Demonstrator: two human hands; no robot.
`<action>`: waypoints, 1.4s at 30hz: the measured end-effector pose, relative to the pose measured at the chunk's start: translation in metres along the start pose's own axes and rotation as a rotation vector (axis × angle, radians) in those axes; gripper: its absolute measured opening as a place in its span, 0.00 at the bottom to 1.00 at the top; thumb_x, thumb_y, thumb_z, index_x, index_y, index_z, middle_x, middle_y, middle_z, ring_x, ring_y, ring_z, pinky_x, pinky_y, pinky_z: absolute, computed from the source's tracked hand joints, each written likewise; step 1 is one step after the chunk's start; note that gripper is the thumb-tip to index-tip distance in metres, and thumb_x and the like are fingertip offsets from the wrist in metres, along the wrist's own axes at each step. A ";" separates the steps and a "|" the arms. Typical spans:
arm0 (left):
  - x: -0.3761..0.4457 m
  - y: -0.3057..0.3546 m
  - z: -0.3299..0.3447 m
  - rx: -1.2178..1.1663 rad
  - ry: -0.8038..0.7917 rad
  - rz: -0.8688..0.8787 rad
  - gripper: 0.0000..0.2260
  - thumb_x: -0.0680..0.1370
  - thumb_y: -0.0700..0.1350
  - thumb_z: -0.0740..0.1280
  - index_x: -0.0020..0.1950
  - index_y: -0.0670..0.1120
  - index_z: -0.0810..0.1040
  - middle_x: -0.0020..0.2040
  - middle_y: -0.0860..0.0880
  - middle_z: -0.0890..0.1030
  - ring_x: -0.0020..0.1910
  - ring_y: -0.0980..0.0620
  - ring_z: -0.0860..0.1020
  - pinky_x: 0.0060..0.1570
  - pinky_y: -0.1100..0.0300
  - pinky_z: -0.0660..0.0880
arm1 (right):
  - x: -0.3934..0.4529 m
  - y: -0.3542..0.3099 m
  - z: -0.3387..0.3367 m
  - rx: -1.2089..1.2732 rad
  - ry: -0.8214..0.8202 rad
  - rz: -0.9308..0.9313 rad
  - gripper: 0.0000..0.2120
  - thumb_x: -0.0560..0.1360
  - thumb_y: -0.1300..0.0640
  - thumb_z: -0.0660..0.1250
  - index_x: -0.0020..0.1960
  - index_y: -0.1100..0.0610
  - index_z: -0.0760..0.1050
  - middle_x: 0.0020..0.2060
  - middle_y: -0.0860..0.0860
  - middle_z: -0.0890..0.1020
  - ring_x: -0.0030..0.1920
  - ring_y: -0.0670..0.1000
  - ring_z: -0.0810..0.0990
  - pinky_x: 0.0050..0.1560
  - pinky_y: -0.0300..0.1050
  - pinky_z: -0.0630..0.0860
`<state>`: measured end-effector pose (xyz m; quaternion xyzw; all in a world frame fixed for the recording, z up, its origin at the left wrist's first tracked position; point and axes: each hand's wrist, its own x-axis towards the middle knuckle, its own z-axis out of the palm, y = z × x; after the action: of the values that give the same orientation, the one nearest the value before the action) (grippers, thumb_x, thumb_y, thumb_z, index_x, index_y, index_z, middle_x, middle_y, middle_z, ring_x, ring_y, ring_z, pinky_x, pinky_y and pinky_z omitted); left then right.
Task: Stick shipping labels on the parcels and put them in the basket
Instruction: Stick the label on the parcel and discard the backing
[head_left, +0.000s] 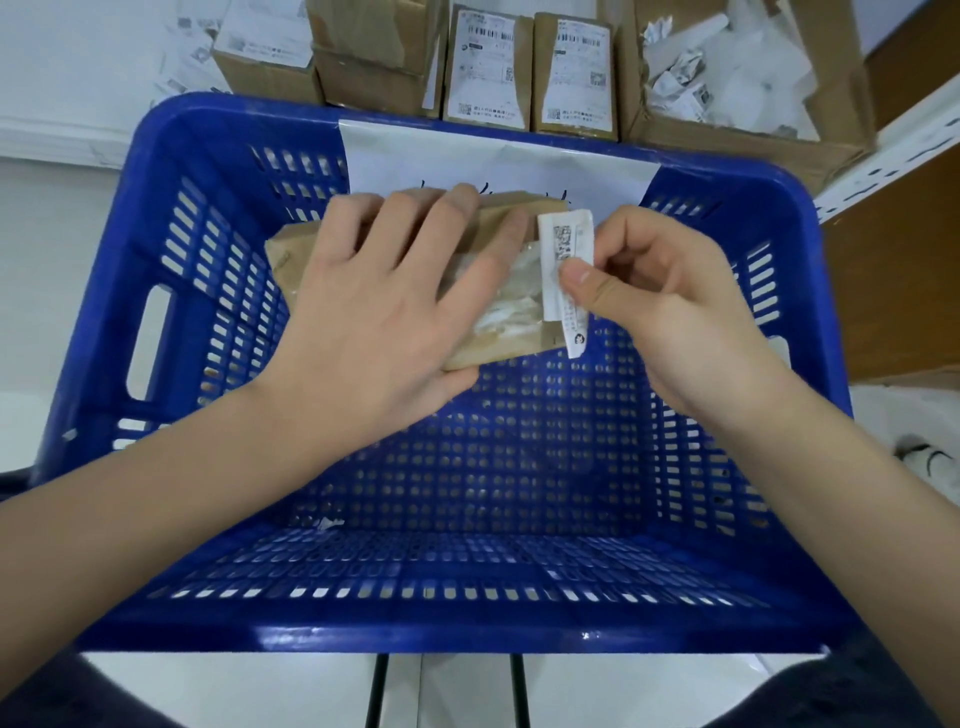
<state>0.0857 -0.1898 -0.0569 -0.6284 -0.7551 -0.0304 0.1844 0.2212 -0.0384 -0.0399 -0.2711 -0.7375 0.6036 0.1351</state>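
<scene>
My left hand (384, 291) lies flat on top of a brown cardboard parcel (498, 317), fingers (452, 208) straight and spread, pressing it down while I hold it above the open blue basket (171, 260). Whether my thumb hooks under the near edge I cannot tell; it lies along that edge. The parcel is tilted, its long side running from far left to near right, and a patch of clear tape shines on its top face beside my thumb.

My right hand (654, 306) pinches a white shipping label (563, 270) between thumb and forefinger, the other fingers curled in behind. The label stands almost upright, curling at the top, with a printed code square near its upper end and small print lower down. It sits at the right end of the parcel, its lower part over the parcel's edge; whether it is already stuck there I cannot tell.

A white sheet (493, 161) with dark writing hangs over the basket's far wall, behind the parcel. Beyond the basket stand several cardboard boxes (488, 67), two of them already bearing labels, and to the right an open carton (753, 135) full of crumpled white backing paper (727, 67).
</scene>
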 end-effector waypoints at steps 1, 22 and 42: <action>0.001 -0.001 -0.002 -0.004 0.013 0.000 0.40 0.66 0.58 0.73 0.71 0.39 0.64 0.63 0.34 0.73 0.57 0.39 0.66 0.51 0.45 0.61 | 0.001 -0.002 -0.003 0.007 -0.006 -0.015 0.09 0.71 0.56 0.69 0.37 0.59 0.72 0.37 0.62 0.76 0.39 0.57 0.74 0.45 0.57 0.74; 0.004 -0.008 -0.013 -0.050 0.024 -0.010 0.41 0.64 0.59 0.74 0.74 0.53 0.62 0.63 0.35 0.73 0.56 0.40 0.68 0.49 0.45 0.62 | 0.002 -0.010 -0.009 0.282 0.065 0.041 0.05 0.71 0.62 0.64 0.39 0.63 0.69 0.36 0.72 0.68 0.41 0.58 0.67 0.46 0.53 0.64; 0.000 -0.003 0.003 -0.076 -0.228 0.005 0.37 0.65 0.64 0.67 0.73 0.58 0.63 0.55 0.35 0.73 0.48 0.39 0.70 0.45 0.47 0.60 | 0.006 0.005 -0.005 -0.005 0.040 0.136 0.10 0.76 0.65 0.66 0.36 0.59 0.73 0.32 0.59 0.74 0.36 0.56 0.75 0.44 0.55 0.77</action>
<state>0.0820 -0.1899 -0.0596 -0.6363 -0.7679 0.0130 0.0733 0.2202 -0.0301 -0.0447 -0.3329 -0.7160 0.6040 0.1080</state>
